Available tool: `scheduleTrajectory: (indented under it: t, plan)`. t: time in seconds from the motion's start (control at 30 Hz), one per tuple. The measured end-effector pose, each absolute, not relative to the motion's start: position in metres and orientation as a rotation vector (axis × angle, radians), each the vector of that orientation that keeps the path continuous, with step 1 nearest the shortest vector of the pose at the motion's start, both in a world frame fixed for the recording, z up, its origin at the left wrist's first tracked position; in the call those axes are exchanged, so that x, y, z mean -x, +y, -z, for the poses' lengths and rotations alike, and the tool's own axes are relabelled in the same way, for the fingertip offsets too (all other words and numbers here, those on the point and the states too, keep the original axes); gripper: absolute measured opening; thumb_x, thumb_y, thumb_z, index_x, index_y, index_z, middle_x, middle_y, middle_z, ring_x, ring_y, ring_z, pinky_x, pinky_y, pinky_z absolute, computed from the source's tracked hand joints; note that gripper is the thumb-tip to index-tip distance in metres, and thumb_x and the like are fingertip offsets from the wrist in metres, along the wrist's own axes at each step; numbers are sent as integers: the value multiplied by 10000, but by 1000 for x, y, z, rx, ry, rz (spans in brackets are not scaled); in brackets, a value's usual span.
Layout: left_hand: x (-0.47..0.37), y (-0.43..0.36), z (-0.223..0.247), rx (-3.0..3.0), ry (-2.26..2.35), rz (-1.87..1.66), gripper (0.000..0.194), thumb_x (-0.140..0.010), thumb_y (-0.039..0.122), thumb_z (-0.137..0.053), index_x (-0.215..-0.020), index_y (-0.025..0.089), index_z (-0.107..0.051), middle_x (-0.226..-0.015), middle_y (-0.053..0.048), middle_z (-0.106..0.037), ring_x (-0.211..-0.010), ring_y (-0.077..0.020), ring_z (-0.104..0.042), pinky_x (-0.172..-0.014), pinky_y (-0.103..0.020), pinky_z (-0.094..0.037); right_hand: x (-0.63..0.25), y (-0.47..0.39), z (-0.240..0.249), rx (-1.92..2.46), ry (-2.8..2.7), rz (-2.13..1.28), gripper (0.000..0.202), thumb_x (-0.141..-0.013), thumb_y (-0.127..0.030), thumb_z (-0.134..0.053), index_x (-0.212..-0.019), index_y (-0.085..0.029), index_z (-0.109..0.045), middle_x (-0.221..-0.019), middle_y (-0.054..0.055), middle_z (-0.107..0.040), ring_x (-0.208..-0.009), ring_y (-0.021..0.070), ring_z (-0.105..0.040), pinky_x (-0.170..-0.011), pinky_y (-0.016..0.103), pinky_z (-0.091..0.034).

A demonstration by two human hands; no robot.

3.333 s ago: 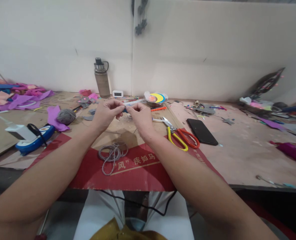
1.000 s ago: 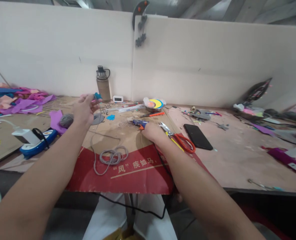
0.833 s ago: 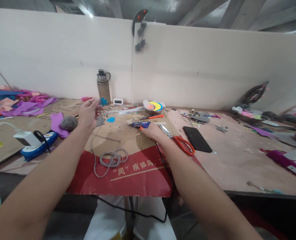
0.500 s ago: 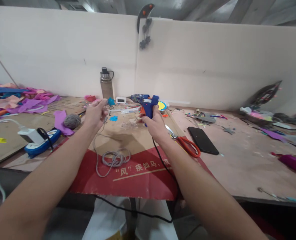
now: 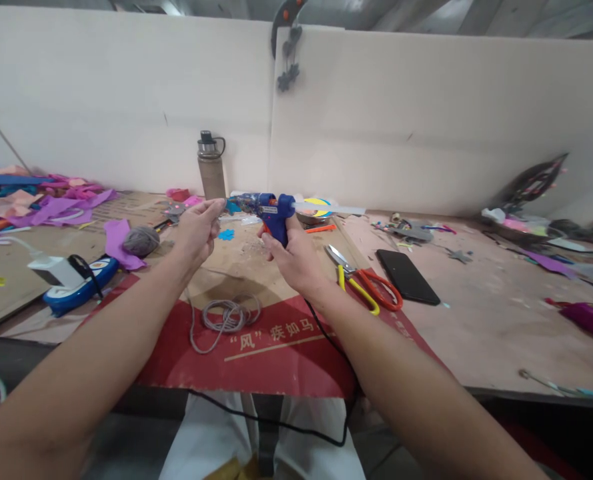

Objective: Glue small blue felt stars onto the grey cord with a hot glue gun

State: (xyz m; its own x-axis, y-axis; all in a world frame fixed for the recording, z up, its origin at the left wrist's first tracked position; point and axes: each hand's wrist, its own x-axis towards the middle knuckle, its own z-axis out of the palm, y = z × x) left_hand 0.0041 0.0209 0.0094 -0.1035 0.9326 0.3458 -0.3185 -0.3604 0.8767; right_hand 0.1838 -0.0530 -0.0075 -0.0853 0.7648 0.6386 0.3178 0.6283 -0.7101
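Note:
My left hand [image 5: 199, 230] is closed in a pinch on a small blue felt flower [image 5: 233, 206], which shows just past the fingertips. My right hand [image 5: 292, 250] grips a blue hot glue gun [image 5: 273, 215] by its handle, with the nozzle pointing left, close to the flower. A clear glue stick [image 5: 349, 209] sticks out of the gun's back. Below the hands, a coil of grey cord [image 5: 226, 317] lies on red and brown cardboard [image 5: 286, 360]. One strand runs up behind my left wrist. Another blue felt flower [image 5: 226, 235] rests on the cardboard.
Red-and-yellow-handled scissors [image 5: 376, 290] and a black phone [image 5: 407, 277] lie to the right. On the left are a grey yarn ball [image 5: 141, 241], a blue power strip [image 5: 83, 287] and felt scraps [image 5: 51, 207]. A bottle [image 5: 211, 167] stands by the white partition [image 5: 426, 120].
My right hand has brought the glue gun left, its nozzle now close to the blue felt flower. My left hand has shifted slightly right with the flower.

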Motion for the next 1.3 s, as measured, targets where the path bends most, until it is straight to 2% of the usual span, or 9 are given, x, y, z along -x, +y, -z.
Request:
scheduleTrajectory:
  t: [0.17,0.37,0.63,0.87,1.3]
  plan:
    - [-6,20,-8,-1222,781,-1642,112,-741,207,-688,-686,147,-610,-461,78,-412,-328,-17,-301,-321,-179,-166,-183,-56,4,997,-1706,-354,318,-869,-280,-490,-1179,-208,-482,-930,72,-634,-778,203,-594,-706,369,-507]
    - [-6,18,-9,-1288,803,-1605,159,-734,251,-697,-664,158,-589,-440,76,-399,-334,-27,-289,-335,-194,-162,-182,-60,2,1047,-1726,-256,327,-869,-274,-477,-1187,-199,-486,-954,83,-636,-815,221,-583,-770,398,-493]
    - [-7,18,-6,-1363,829,-1609,155,-714,285,-725,-709,158,-635,-440,71,-413,-348,-35,-299,-347,-195,-160,-181,-58,4,1064,-1727,-255,379,-866,-285,-481,-1229,-173,-479,-1015,111,-630,-871,238,-585,-813,408,-478]
    - [-8,15,-8,-1387,859,-1624,148,-701,284,-732,-697,159,-653,-434,63,-423,-352,-37,-311,-351,-193,-172,-180,-58,3,1011,-1725,-276,392,-863,-257,-475,-1251,-201,-465,-1101,113,-621,-945,241,-583,-887,421,-464]
    - [-8,15,-8,-1393,871,-1640,144,-701,286,-729,-701,160,-659,-450,59,-439,-355,-37,-315,-354,-189,-181,-180,-59,4,1047,-1731,-251,360,-862,-264,-473,-1215,-196,-470,-1031,110,-625,-892,242,-576,-846,432,-472]
